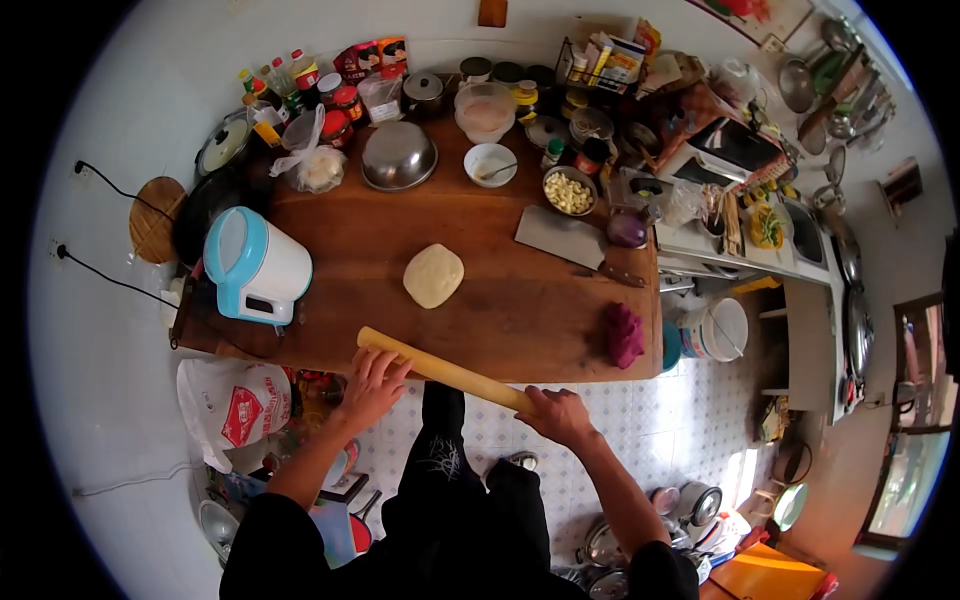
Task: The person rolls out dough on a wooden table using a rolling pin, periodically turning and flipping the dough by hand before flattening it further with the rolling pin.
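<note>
A long wooden rolling pin [450, 373] slants over the near edge of the wooden table, its left end higher in the view. My left hand [373, 388] holds it near that end, fingers laid against the wood. Around the other end, my right hand [560, 415] is closed. Beyond the pin, a flattened round of pale dough [433, 276] lies on the tabletop [360, 240], apart from both hands and the pin.
A cleaver [560, 238] lies right of the dough, near a purple onion [627, 230] and a purple lump [624, 335]. At left stands a blue-and-white appliance [262, 270]. An upturned metal bowl [399, 155], a white bowl [490, 165] and several jars line the back.
</note>
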Available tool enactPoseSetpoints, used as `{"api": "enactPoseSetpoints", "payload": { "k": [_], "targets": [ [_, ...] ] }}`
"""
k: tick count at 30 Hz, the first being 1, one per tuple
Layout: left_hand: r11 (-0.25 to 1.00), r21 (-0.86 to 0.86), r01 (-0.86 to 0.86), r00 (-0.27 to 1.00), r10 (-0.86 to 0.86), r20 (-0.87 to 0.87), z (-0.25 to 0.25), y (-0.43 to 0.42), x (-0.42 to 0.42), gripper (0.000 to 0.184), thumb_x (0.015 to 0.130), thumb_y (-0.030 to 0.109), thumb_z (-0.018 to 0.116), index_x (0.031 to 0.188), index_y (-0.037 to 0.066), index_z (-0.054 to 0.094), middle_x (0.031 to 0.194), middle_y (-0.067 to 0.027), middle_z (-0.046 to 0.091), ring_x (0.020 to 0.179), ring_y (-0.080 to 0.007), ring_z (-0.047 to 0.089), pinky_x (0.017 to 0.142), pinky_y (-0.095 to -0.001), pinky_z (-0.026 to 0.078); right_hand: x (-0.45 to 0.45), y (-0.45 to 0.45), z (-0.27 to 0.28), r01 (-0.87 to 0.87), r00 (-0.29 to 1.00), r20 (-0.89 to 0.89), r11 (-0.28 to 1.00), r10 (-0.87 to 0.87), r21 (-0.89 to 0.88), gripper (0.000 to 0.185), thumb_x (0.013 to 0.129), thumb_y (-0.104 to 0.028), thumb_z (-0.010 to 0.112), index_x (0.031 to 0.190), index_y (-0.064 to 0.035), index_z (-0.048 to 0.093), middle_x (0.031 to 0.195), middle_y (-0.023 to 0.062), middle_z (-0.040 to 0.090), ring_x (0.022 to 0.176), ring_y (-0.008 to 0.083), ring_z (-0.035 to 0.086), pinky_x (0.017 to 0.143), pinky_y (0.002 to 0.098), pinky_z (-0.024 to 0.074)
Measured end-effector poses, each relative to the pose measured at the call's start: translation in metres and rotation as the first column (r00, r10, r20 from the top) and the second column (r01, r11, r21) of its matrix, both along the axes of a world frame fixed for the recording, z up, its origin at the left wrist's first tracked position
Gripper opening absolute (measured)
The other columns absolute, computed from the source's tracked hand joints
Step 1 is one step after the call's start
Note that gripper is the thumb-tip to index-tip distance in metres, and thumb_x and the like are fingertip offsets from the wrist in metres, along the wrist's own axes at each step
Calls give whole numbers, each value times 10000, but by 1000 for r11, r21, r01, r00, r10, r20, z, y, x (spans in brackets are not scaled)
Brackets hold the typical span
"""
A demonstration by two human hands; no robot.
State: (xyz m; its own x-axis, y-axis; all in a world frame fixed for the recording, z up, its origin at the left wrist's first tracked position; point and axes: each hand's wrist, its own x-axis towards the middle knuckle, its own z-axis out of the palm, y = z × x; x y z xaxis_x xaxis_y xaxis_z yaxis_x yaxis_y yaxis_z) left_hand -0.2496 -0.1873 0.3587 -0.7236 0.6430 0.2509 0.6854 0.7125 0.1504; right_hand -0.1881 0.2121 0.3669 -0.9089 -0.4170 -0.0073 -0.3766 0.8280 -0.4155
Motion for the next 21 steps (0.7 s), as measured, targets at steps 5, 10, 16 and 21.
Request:
{"api": "enactPoseSetpoints", "payload": {
  "k": [5,10,16,21],
  "targets": [
    [976,184,-113,979,78,187,-37,-19,-109,425,943,272,710,1305,60,645,1138,-146,707,1172,-339,626,1128,-513,413,-152,-33,-22,-150,981,140,984,136,92,413,850,-428,798,1078,-123,638,926,113,720,879,369,706,816,513,547],
    [909,136,-393,905,356,234,-88,-2,-157,216,1007,200,598,1146,50,668,1064,-127,700,1020,-338,619,962,-491,441,-225,-40,-42,-188,982,45,971,183,150,424,856,-376,794,1184,-144,659,1131,72,710,1193,327,609,1049,567,421],
    [829,142,-541,840,526,130,-80,22,-159,337,962,282,638,1219,69,684,1162,-121,671,1095,-331,599,982,-491,436,-213,-69,-54,142,989,-71,951,-127,276,616,970,-422,659,1503,-138,541,1595,119,475,1546,362,334,1264,604,199],
    [798,55,-600,794,585,167,-73,24,-231,327,975,310,629,1217,92,665,1180,-124,632,1088,-353,577,961,-510,431,-264,-93,-76,436,900,-116,857,-420,274,649,1040,-449,535,1567,-75,470,1681,139,366,1578,364,279,1274,615,168]
  ]
}}
